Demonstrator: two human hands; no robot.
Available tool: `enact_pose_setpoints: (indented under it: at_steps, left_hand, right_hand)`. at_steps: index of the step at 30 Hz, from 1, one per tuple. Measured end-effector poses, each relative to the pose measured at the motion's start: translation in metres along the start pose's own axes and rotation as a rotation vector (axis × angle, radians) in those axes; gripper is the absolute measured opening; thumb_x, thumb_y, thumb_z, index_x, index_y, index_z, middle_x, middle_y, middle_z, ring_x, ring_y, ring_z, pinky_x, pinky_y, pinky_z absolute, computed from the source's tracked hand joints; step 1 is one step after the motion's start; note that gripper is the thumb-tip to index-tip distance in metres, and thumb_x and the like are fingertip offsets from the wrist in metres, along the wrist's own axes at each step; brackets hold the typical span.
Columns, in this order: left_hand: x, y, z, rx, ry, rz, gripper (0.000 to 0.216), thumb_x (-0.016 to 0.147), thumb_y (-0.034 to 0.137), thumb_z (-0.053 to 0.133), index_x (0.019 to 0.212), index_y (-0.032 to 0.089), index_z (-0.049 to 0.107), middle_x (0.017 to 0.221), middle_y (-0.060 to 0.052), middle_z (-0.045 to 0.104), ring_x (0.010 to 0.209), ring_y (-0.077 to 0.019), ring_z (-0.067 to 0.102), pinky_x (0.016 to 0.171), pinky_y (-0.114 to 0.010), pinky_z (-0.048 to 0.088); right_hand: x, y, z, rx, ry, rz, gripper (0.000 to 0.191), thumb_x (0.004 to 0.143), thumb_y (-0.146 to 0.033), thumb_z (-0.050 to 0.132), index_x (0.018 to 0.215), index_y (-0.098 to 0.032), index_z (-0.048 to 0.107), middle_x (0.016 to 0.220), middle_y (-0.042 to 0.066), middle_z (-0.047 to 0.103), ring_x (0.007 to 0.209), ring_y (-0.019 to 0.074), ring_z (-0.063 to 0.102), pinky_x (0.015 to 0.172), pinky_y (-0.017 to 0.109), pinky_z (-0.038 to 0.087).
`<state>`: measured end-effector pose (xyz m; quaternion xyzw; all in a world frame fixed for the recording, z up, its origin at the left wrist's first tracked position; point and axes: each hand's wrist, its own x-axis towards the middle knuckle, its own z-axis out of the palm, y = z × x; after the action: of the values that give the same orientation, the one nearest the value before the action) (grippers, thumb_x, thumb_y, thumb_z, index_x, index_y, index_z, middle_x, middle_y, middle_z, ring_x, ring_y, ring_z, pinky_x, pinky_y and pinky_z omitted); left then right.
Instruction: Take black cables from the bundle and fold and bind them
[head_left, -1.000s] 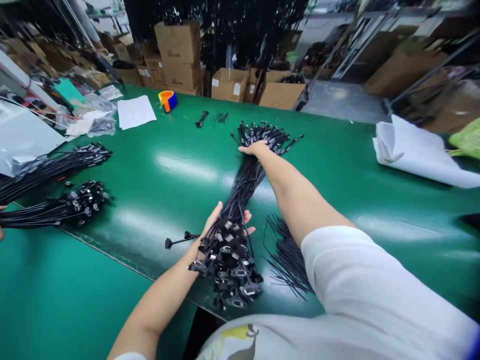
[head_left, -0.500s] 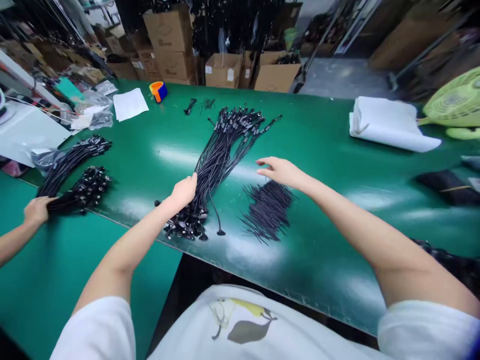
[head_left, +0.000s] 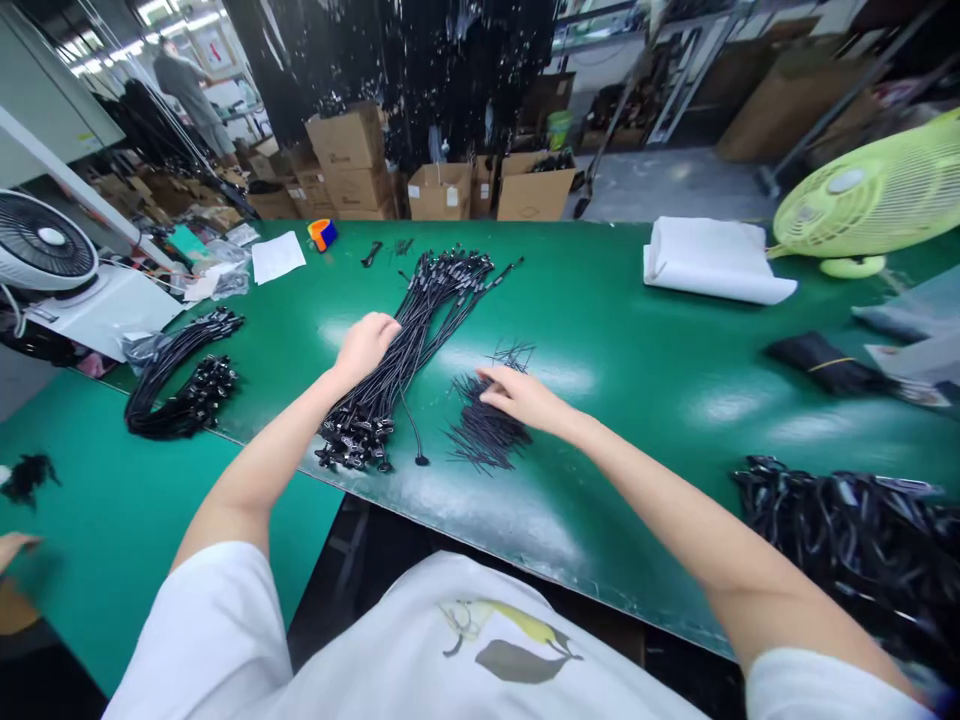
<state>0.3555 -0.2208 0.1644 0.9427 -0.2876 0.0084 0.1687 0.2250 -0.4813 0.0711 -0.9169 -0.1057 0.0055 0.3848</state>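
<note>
My left hand (head_left: 366, 348) lies over the left side of a bundle of black cables (head_left: 411, 350), its fingers curled onto them. Dark plugs (head_left: 358, 435) gather at the bundle's near end, while small connectors with grey sleeves (head_left: 450, 275) fan out at the far end. One cable strays to the right and ends in a plug (head_left: 421, 460). My right hand (head_left: 517, 395) is over a pile of thin black ties (head_left: 484, 435), thumb and forefinger slightly apart at its upper part. Several ties lie loose beyond the fingers. Nothing is visible between the fingertips.
A second cable bundle (head_left: 172, 370) lies bent at the left. Another person's hand (head_left: 15, 548) shows at the left edge. Black coiled cables (head_left: 847, 540) fill the right. Farther back are a white roll (head_left: 712, 262), a green fan (head_left: 862, 190) and an orange-blue tape roll (head_left: 322, 235).
My right hand has come down onto the pile of ties. My left hand has shifted up along the cables. The other person's hand has let go of the left bundle. The view has tilted up.
</note>
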Motion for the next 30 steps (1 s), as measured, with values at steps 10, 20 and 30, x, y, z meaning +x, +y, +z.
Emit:
enact_pose_setpoints:
  at_steps: [10,20,30]
  left_hand:
    - [-0.081,0.031,-0.018,-1.291,-0.339,-0.315,0.025,0.086,0.024,0.065,0.105,0.007,0.061,0.058,0.01,0.037,0.04,-0.0007,0.027,0.037,-0.014,0.018]
    - [-0.081,-0.019,-0.083,-1.701,0.048,-0.236,0.022,0.096,0.014,0.049,0.091,0.003,0.067,0.052,0.01,0.032,0.041,-0.0009,0.038,0.052,-0.015,0.047]
    - [-0.055,0.017,-0.134,-1.826,0.169,-0.148,0.027,0.101,0.028,0.049,0.117,0.011,0.062,0.061,0.008,0.039,0.044,0.0032,0.046,0.047,-0.006,0.036]
  right_hand:
    - [0.143,-0.02,0.012,-0.362,0.022,-0.1,0.016,0.087,-0.013,0.057,0.095,-0.015,0.07,0.1,0.009,0.071,0.093,0.02,0.064,0.087,0.032,0.051]
    - [0.238,-0.09,-0.061,-0.454,0.359,-0.229,0.021,0.095,-0.023,0.047,0.089,-0.012,0.063,0.082,0.008,0.069,0.078,0.0175,0.06,0.08,0.029,0.048]
    - [0.206,-0.084,-0.082,-0.329,0.568,-0.332,0.04,0.104,-0.035,0.028,0.097,-0.016,0.063,0.088,0.006,0.065,0.086,0.0192,0.061,0.087,0.034,0.049]
